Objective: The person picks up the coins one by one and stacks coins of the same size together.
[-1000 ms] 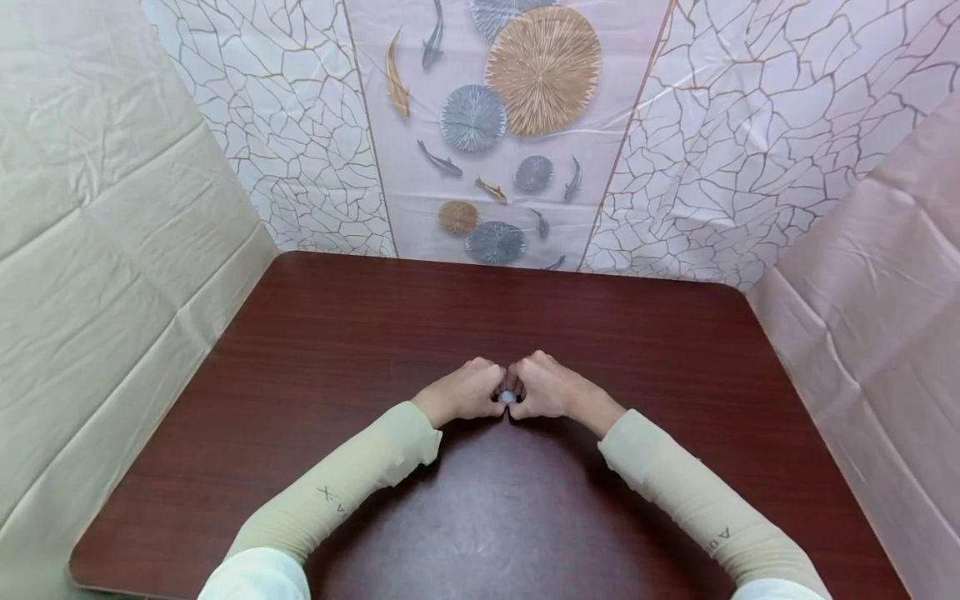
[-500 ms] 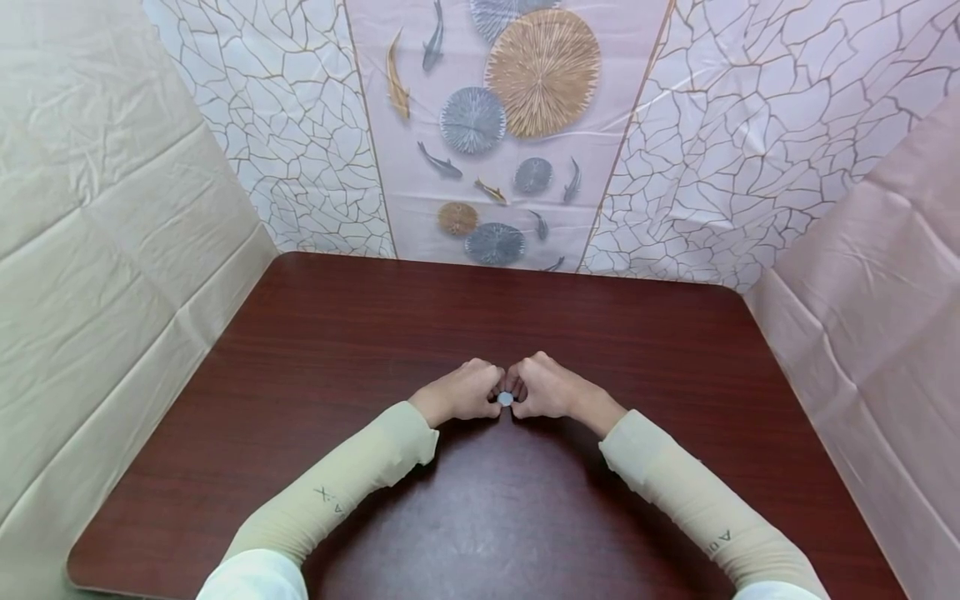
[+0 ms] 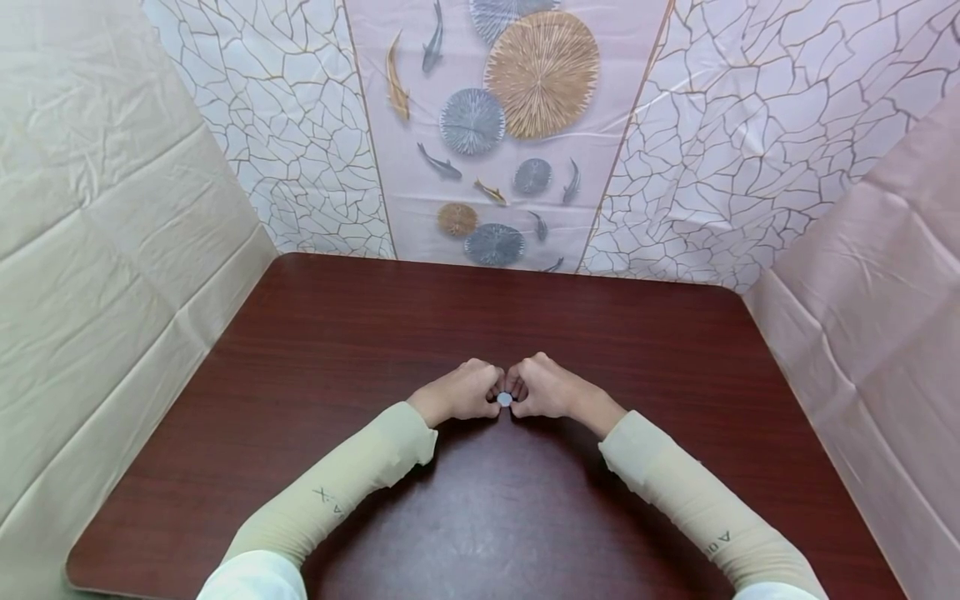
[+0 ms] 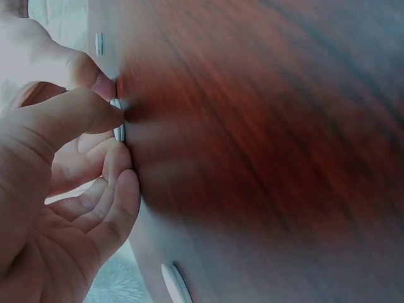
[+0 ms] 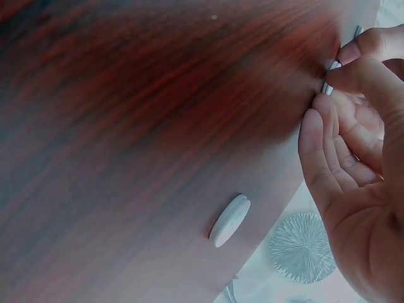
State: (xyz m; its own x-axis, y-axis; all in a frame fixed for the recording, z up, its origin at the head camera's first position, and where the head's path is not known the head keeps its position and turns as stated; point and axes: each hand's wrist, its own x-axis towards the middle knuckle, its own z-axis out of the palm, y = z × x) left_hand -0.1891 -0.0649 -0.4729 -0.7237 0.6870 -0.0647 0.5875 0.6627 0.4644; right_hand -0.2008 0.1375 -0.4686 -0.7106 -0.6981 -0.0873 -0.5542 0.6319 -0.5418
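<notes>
A small round white disc (image 3: 505, 399) sits between my two hands, low at the tabletop. The left hand (image 3: 465, 390) grips its left side, thumb in front and curled fingers behind. On the other side the right hand (image 3: 551, 387) holds it the same way, with the knuckles of both hands nearly touching. Seen from the left wrist, the disc (image 4: 120, 134) shows a thin, layered edge beside the thumb. In the right wrist view the thumb covers part of the disc (image 5: 328, 87).
The dark red-brown table (image 3: 480, 317) has rounded corners, with patterned cloth (image 3: 480, 192) behind it. Another white disc lies on the wood in the wrist views, as a pale oval (image 5: 230, 221) and a narrow oval (image 4: 175, 283). The head view does not show it.
The disc has shifted slightly left and its flat face shows more to the head camera. The left hand has moved a little left; the right hand stays nearly still.
</notes>
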